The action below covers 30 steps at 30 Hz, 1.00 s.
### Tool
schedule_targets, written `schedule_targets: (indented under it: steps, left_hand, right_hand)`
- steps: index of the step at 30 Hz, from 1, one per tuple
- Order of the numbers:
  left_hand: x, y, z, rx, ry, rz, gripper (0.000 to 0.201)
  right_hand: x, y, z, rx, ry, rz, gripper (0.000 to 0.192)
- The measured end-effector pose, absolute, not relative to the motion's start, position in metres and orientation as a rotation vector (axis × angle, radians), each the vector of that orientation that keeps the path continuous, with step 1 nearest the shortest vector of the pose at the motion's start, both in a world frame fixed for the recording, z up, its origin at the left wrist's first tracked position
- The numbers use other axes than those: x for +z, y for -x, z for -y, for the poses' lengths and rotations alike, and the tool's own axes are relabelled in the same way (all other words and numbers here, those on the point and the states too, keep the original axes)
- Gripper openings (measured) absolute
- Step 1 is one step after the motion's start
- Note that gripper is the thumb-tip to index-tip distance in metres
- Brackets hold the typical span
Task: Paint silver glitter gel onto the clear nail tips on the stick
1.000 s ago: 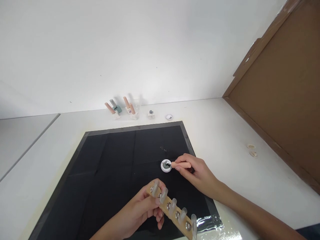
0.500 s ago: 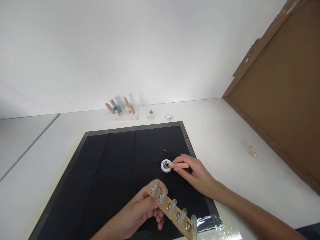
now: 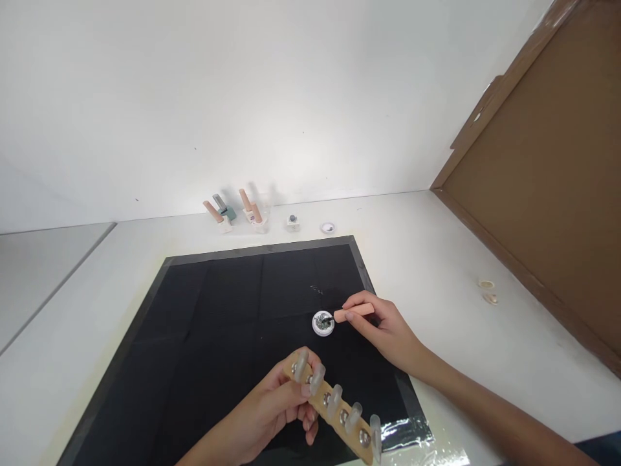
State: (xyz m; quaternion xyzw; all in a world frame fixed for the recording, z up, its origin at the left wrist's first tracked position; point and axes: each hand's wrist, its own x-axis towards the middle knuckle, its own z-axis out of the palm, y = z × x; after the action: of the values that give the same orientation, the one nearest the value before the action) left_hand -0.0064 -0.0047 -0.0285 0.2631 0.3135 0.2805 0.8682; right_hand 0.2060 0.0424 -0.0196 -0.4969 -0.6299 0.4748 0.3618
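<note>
Near the front of the black mat, my left hand (image 3: 281, 404) is closed around a wooden strip (image 3: 334, 414) that carries several clear false nails (image 3: 334, 400) on round metal studs. My right hand (image 3: 381, 323) pinches the peach cap of a nail polish brush (image 3: 354, 312). The brush's dark tip points left and reaches into a small round white dish (image 3: 323, 323) holding silvery material. Whether the bristles touch that material, I cannot tell. The dish rests on the mat, just left of my right fingers.
Several polish bottles (image 3: 255, 217) with peach and grey caps stand along the wall. A small square bottle (image 3: 292, 223) and a white lid (image 3: 328, 228) are right of them. Two small pale pieces (image 3: 489, 294) lie by the brown cardboard (image 3: 543, 194). Glossy tape (image 3: 405, 433) covers the mat's corner.
My right hand has drawn the brush slightly right and tilted its cap end up, so more of the dark tip shows. My left hand and the strip have hardly moved.
</note>
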Motion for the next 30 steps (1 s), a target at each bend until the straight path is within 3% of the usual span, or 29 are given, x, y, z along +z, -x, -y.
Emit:
schedule_targets:
  steps: [24, 30]
  left_hand:
    - [-0.029, 0.008, 0.007, 0.587, -0.579, -0.689, 0.024]
    - [-0.027, 0.007, 0.005, 0.633, -0.532, -0.717, 0.026]
  right_hand:
    - [-0.027, -0.206, -0.048, 1.573, 1.185, 1.231, 0.034]
    - [-0.016, -0.212, -0.047, 1.69, 0.913, 1.07, 0.028]
